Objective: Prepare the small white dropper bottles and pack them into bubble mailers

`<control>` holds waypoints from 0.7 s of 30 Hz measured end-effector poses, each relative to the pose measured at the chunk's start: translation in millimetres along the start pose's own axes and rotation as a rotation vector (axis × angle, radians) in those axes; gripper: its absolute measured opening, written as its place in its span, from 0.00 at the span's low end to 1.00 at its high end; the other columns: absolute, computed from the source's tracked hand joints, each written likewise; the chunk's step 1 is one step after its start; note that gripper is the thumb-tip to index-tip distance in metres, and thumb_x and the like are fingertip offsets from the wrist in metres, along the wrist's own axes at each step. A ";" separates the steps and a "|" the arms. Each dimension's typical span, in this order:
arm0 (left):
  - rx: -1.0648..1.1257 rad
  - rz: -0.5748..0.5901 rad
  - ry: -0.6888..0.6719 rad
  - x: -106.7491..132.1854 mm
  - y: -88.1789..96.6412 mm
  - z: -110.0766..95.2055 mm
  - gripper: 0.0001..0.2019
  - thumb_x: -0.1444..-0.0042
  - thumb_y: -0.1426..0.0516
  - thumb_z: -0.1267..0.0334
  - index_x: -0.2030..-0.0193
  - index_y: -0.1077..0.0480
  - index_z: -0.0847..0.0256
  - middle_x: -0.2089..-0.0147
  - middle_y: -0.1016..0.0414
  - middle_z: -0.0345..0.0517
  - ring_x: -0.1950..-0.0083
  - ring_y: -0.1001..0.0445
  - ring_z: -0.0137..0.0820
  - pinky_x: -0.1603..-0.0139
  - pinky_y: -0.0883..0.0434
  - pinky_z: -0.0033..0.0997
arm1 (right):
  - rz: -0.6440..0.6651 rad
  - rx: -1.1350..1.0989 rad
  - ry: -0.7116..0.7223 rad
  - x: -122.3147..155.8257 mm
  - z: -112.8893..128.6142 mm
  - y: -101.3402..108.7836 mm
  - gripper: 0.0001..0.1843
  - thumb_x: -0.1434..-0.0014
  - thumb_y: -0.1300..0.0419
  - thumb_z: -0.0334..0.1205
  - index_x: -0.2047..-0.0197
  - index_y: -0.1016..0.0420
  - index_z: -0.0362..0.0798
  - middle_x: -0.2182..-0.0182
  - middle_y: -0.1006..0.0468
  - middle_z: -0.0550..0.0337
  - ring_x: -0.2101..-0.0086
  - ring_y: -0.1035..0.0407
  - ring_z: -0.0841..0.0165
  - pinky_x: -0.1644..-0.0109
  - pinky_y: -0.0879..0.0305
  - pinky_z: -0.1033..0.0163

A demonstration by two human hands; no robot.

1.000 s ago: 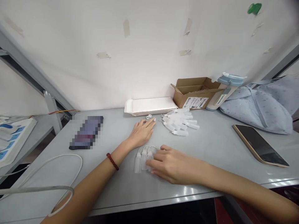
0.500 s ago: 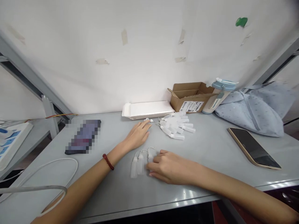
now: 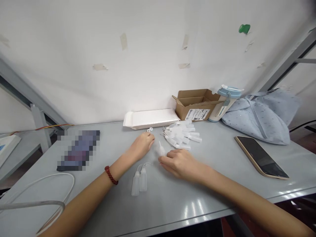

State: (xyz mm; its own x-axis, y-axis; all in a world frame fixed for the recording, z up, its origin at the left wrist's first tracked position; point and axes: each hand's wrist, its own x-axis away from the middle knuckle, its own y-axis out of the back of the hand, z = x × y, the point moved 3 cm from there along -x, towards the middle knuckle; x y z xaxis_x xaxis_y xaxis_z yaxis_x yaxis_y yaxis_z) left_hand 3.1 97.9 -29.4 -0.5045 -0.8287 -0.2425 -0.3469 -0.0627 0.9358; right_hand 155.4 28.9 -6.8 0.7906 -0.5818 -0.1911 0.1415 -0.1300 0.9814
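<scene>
My right hand (image 3: 181, 164) is closed on a small translucent plastic dropper bottle (image 3: 160, 149); the bottle is blurred, its thin tip pointing up and away. Just left of it, my left hand (image 3: 141, 145) has its fingers drawn together, and whatever they pinch is hidden. Small white caps (image 3: 150, 130) lie just beyond those fingertips. Two more dropper bottles (image 3: 143, 180) lie side by side in front of me, thin strips curving from their necks. Beyond my right hand is a pile of similar bottles (image 3: 181, 133).
A white packet (image 3: 153, 118) and an open cardboard box (image 3: 195, 107) stand against the wall, beside a blue-lidded tumbler (image 3: 224, 103) and a pale blue cloth bag (image 3: 256, 118). A phone (image 3: 261, 157) lies right, a pixelated object (image 3: 79, 149) left. A white cable (image 3: 32, 205) loops at front left.
My right hand has lifted one bottle from the front row and moved it forward, toward my left hand. My left hand's outstretched fingers have drawn in and closed. The view has shifted slightly.
</scene>
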 end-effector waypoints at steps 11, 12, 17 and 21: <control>1.541 -0.030 0.542 31.9 20.8 -21.1 0.11 0.52 0.37 0.66 0.62 0.32 0.62 0.59 0.24 0.44 0.55 0.26 0.31 0.47 0.32 0.36 | -0.164 -0.159 -0.004 -1.4 -7.3 -6.5 0.12 0.38 0.54 0.34 0.64 0.30 0.45 0.79 0.34 0.62 0.78 0.46 0.74 0.74 0.55 0.68; 1.573 -0.045 0.542 33.8 22.5 -22.7 0.11 0.52 0.37 0.67 0.63 0.33 0.61 0.59 0.24 0.44 0.55 0.26 0.31 0.46 0.33 0.36 | -0.151 -0.200 0.003 -1.4 -7.0 -5.4 0.11 0.39 0.53 0.34 0.63 0.30 0.45 0.78 0.34 0.62 0.78 0.46 0.75 0.74 0.55 0.68; 1.596 -0.042 0.519 40.9 26.1 -24.1 0.11 0.51 0.37 0.68 0.62 0.34 0.62 0.60 0.23 0.45 0.54 0.26 0.31 0.45 0.34 0.36 | -0.109 -0.316 0.049 -0.8 -5.0 -4.2 0.07 0.42 0.50 0.34 0.64 0.31 0.46 0.77 0.33 0.63 0.78 0.44 0.75 0.73 0.52 0.70; 1.629 -0.036 0.556 41.4 22.4 -25.1 0.10 0.51 0.37 0.68 0.63 0.33 0.62 0.59 0.23 0.45 0.53 0.27 0.31 0.44 0.34 0.35 | -0.146 -0.300 0.051 -0.2 -5.9 -6.7 0.08 0.42 0.51 0.34 0.63 0.31 0.46 0.77 0.34 0.63 0.78 0.44 0.74 0.73 0.51 0.69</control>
State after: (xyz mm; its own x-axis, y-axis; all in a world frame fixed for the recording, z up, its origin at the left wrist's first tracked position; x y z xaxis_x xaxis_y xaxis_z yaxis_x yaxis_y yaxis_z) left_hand -5.8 48.3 -12.1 -0.2880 -0.9399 0.1834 -0.9107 0.2096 -0.3559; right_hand 157.8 34.6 -13.3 0.7766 -0.5326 -0.3363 0.4187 0.0376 0.9073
